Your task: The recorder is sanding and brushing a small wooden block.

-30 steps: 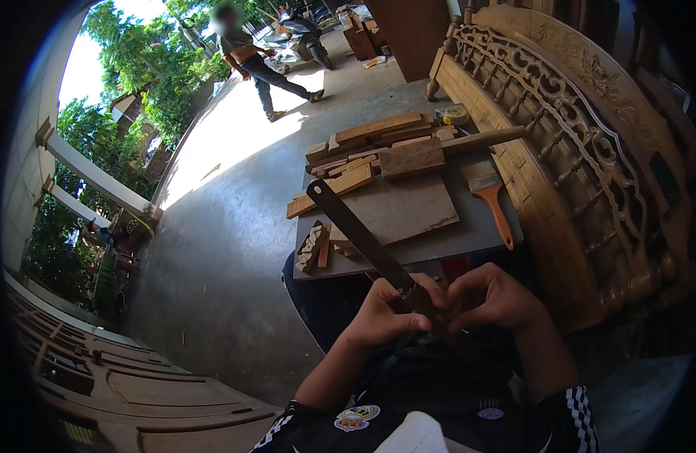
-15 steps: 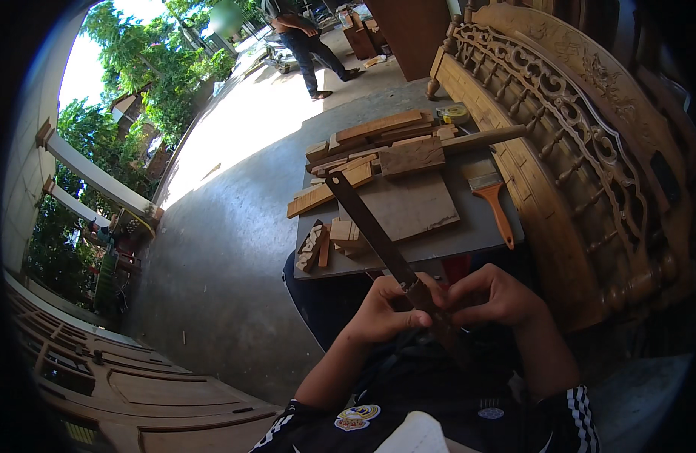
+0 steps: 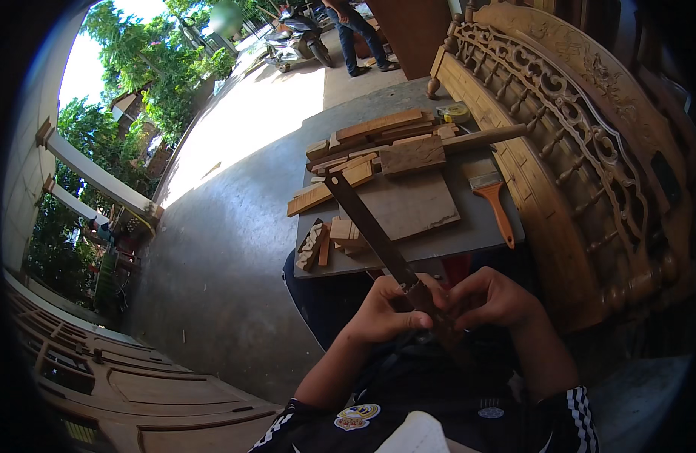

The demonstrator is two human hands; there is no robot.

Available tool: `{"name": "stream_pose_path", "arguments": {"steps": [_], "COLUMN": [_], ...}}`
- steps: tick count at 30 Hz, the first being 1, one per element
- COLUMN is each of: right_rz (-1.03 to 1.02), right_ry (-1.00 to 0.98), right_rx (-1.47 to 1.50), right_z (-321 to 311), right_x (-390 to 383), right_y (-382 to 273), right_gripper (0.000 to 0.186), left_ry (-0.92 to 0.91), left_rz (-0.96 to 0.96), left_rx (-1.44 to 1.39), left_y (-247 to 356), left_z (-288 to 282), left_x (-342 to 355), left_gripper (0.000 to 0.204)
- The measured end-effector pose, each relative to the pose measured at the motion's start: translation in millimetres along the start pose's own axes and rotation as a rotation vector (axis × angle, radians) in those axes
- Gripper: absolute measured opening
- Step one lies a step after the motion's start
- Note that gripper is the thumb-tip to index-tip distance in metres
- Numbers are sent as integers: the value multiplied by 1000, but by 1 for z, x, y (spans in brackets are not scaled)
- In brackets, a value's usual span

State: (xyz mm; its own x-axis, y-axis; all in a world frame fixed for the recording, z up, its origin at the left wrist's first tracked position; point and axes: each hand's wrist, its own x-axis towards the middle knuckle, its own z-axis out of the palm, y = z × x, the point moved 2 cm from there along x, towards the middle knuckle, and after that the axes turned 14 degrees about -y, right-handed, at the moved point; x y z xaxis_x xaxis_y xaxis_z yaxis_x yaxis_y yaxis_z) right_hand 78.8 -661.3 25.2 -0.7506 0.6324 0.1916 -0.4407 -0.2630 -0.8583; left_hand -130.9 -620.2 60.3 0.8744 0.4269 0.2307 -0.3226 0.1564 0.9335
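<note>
The left grip [image 3: 386, 311] clamped a long, dark, flat strip [image 3: 369, 228] beside the right grip [image 3: 499, 299] (closure indeterminable), apparently a holding step requiring steadiness next.

Daylight enters from the open side, beyond and to the left of the table [image 3: 472, 235]; the sky [image 3: 85, 72] there is burnt out to white, as is most of the sunlit floor [image 3: 250, 140]. Soft sheen noted on shaded floor left of the table. On its near side, left hand [image 3: 386, 311] and right hand [image 3: 497, 298] are shaded but legible; the black shirt [image 3: 448, 392] loses detail. Far left of the table, fisheye distortion bends the columns [image 3: 99, 172]; frame corners black. Round blurred patch [image 3: 226, 19] beyond the table.
</note>
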Motion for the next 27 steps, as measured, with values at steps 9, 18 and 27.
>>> {"name": "stream_pose_path", "arguments": {"steps": [9, 18, 27], "right_rz": [-21, 17, 12], "right_ry": [15, 18, 50], "right_rx": [52, -38, -73], "right_z": [2, 6, 0], "right_x": [1, 5, -3], "right_y": [3, -1, -2], "right_gripper": [42, 48, 46], "left_ry": [43, 99, 88], "left_rz": [-3, -30, 2], "left_rx": [130, 303, 226], "left_y": [-2, 0, -1], "left_z": [-3, -4, -6], "left_x": [1, 0, 1], "left_gripper": [23, 25, 26]}}
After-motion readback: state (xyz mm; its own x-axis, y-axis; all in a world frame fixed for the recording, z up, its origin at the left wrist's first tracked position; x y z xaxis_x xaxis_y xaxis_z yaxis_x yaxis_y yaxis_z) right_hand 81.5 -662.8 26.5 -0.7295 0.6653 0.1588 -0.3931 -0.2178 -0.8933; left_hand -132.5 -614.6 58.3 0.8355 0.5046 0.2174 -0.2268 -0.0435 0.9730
